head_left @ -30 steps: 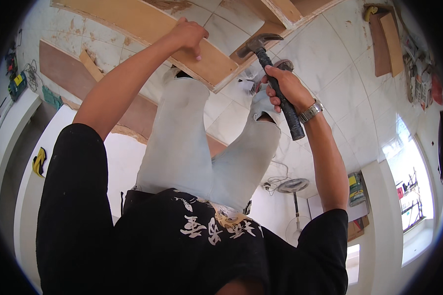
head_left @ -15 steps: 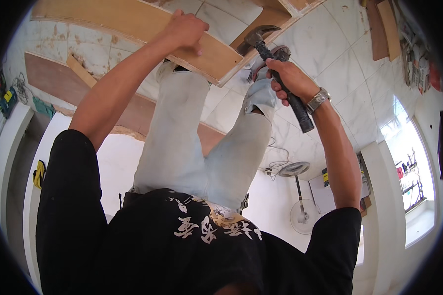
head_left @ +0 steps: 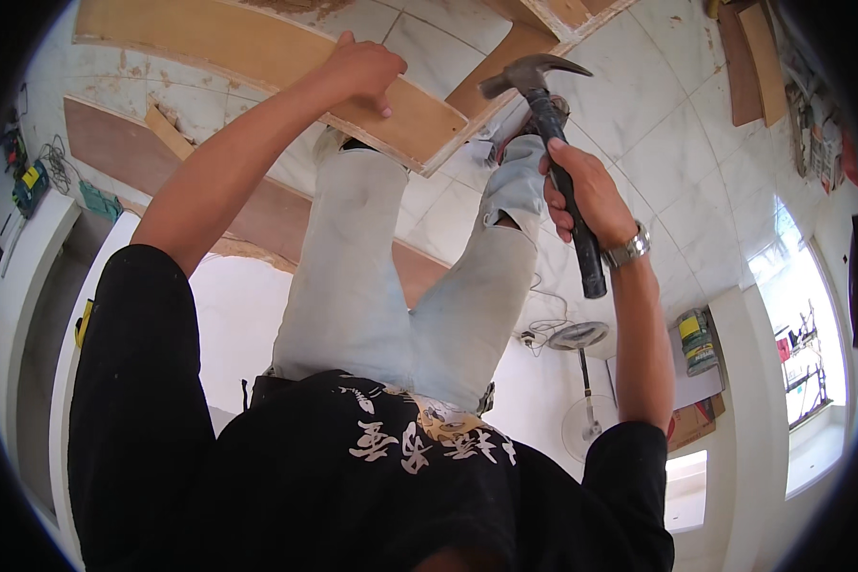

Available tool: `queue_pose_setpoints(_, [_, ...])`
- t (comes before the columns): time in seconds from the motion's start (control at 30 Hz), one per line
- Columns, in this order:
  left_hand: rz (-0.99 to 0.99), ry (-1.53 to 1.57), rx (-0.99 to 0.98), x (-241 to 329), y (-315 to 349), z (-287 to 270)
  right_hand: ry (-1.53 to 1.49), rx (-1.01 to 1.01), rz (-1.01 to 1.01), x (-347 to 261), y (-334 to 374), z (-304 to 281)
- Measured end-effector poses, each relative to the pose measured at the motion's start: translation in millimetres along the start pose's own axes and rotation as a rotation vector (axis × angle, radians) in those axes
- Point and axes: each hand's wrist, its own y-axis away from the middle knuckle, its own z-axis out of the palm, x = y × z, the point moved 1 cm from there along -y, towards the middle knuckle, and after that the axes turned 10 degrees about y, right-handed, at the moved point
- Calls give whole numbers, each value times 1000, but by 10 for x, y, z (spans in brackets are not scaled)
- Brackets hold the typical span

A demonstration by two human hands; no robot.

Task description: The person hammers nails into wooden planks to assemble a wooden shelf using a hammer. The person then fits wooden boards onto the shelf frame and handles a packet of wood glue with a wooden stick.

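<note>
My left hand [head_left: 364,71] grips the upper edge of a long plywood board [head_left: 219,43], its thumb lying against the board's face. The board's right end meets a crosswise wooden piece [head_left: 505,76], forming a corner of a frame. In my right hand [head_left: 596,195] is a claw hammer [head_left: 546,114] with a dark, tape-like wrap on the handle. Its head is raised just right of that corner, and my fingers wrap the handle's lower half.
Brown boards [head_left: 133,138] lie on the tiled floor behind my legs. Loose planks [head_left: 748,62] rest at the upper right. A standing fan [head_left: 582,336], a paint can [head_left: 698,341] and a power tool [head_left: 30,186] are farther off.
The hammer has shifted right, and its head has turned, the claw now pointing right. My left hand keeps its place on the board. The whole view has shifted slightly.
</note>
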Motion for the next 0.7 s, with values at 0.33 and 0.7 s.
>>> queue_pose_setpoints(0.33, [-448, 723, -468, 313, -899, 66, -856, 24, 15, 1702, 134, 65])
queue_pose_setpoints(0.7, [-135, 479, -403, 268, -836, 274, -755, -93, 131, 2475, -160, -188])
